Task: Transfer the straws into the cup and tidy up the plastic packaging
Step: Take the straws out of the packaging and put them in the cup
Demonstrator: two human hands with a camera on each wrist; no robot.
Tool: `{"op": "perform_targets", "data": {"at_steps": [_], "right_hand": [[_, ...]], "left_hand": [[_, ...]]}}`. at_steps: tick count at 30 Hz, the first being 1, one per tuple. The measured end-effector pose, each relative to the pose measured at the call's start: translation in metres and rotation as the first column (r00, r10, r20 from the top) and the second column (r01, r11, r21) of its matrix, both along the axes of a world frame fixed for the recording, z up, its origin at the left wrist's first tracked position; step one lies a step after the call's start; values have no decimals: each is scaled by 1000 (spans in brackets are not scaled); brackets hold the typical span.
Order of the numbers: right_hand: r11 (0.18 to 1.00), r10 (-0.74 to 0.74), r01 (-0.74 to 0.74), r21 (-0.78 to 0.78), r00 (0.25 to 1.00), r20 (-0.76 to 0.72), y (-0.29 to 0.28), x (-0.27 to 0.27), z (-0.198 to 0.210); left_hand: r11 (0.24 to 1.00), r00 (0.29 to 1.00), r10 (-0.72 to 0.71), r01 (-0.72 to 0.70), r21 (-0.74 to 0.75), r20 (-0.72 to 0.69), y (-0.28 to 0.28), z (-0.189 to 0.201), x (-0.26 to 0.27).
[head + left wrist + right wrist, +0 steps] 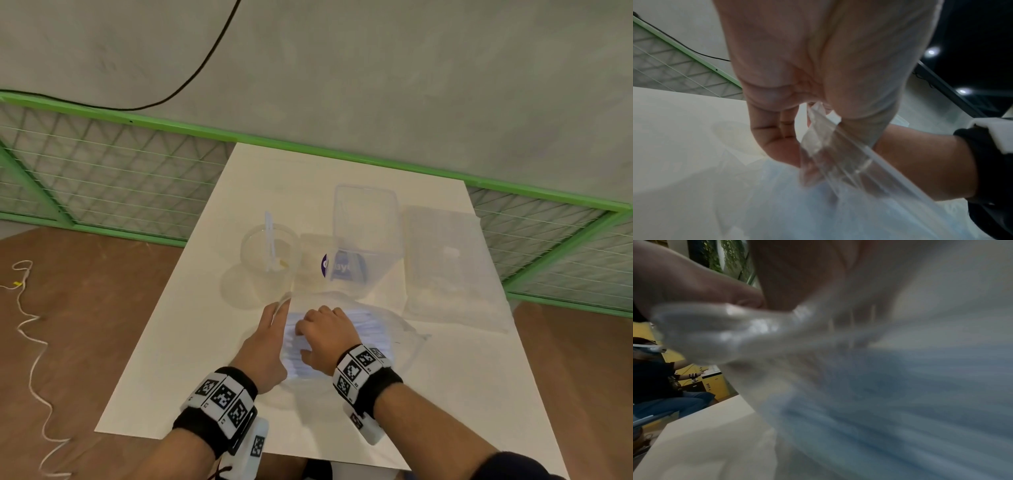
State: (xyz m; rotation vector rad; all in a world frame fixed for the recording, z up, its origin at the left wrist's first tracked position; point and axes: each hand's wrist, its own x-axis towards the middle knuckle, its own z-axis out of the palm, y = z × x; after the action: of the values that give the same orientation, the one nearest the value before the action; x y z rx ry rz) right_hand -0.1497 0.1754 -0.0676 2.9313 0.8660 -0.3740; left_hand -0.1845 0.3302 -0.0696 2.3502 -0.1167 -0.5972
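Note:
A clear plastic bag (394, 339) full of white straws (363, 325) lies on the white table (164, 359) in front of me. My left hand (279, 310) pinches the bag's open zip edge (838, 154) between thumb and fingers and holds it up. My right hand (303, 339) reaches into the bag's mouth, its fingers curled over the straws. The right wrist view is blurred and shows only the bluish-white straws (900, 402) and crumpled plastic film (725, 337). A clear cup (253, 260) stands behind my left hand, with two straws (269, 240) leaning in it.
A tall clear rectangular container (366, 219) stands behind the bag, with a purple-labelled item (337, 265) at its foot. Another clear plastic bag (448, 263) lies at the right. A green mesh fence (102, 171) runs behind the table. A seated person (653, 378) is off to the left.

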Motion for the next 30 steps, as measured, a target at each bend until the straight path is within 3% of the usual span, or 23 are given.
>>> {"op": "perform_targets", "data": {"at_steps": [8,13,20,25,30], "right_hand": [[1000,-12,12,-14,1000,2,0,-1,0],[998,-32,33,62,999,-12,-4,0,3],[968,-110,118,223,993,-46,-12,-4,12],[946,-219,235,224,971,-95,-25,0,18],[824,-296,387,415,917,-266,-44,7,40]], "left_hand": [[1000,1000,3,-3,19,-10,-1,7,0],[1000,1000,2,-2,7,-3,1,7,1],[1000,1000,-2,2,-10,-5,2,6,2],[1000,1000,0,0,5,-4,2,9,4],[1000,1000,11,-10,18,-7,2,10,5]]}}
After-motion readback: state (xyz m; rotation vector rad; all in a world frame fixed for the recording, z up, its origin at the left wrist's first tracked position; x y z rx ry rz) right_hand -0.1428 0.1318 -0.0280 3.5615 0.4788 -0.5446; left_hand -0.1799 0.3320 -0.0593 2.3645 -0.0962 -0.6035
